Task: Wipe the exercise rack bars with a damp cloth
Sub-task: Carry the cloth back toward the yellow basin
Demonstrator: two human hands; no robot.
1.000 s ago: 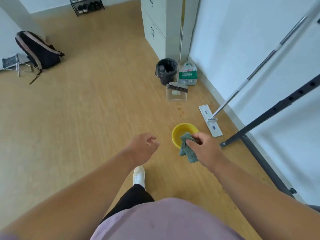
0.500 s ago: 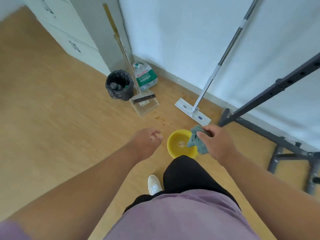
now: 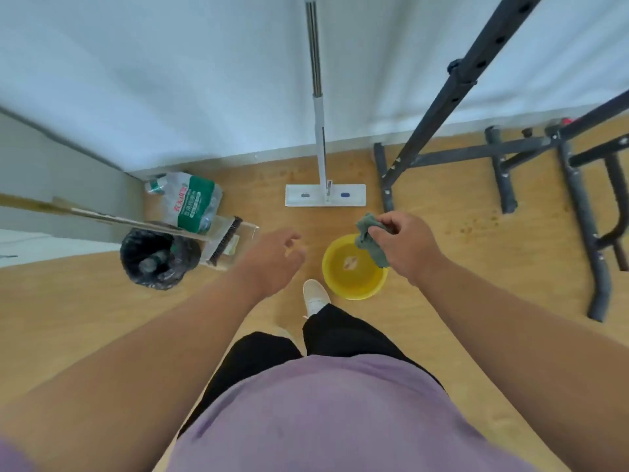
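My right hand (image 3: 405,245) grips a crumpled grey-green cloth (image 3: 369,241) above the right rim of a yellow basin (image 3: 354,284) that stands on the wooden floor with water in it. My left hand (image 3: 277,258) hovers to the left of the basin, fingers loosely curled, holding nothing. The black exercise rack (image 3: 452,93) stands to the right against the white wall: a perforated upright leans up from the floor, and its base bars (image 3: 578,199) spread over the floor at the right.
A flat mop (image 3: 325,194) leans on the wall straight ahead. At the left are a black-lined bin (image 3: 158,255), a large water bottle (image 3: 192,201), a brush with dustpan (image 3: 226,241) and a grey cabinet (image 3: 51,185). My white shoe (image 3: 315,296) is beside the basin.
My view has swung right and down toward the wall and rack. I have stepped closer, so the basin now lies just in front of my foot. The cloth stays in my right hand.
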